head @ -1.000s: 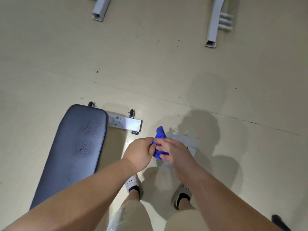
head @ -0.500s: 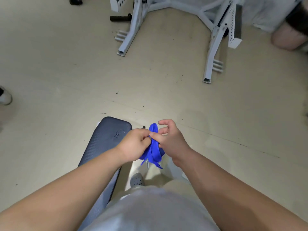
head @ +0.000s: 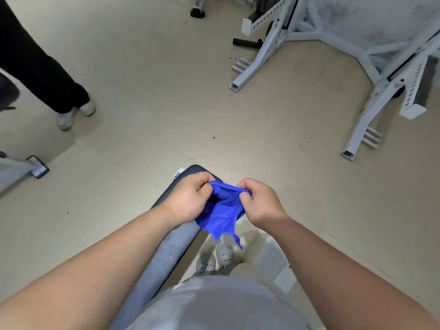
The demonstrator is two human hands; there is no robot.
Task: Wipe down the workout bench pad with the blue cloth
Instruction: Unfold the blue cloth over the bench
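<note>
Both hands pinch the cloth (head: 222, 211) top edge: left hand (head: 188, 201), right hand (head: 258, 202). Spread it flat, then lay it on the pad (head: 171, 248).

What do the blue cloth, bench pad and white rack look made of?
Blue cloth: soft fabric, possibly microfibre, matte; it drapes and wrinkles, with a stitched hem along its top edge.
Bench pad: likely vinyl or synthetic leather over padding, dark grey, fine ribbed texture, rounded end.
White rack: probably painted steel tube; square open ends, rows of holes, scuffed paint.
</note>
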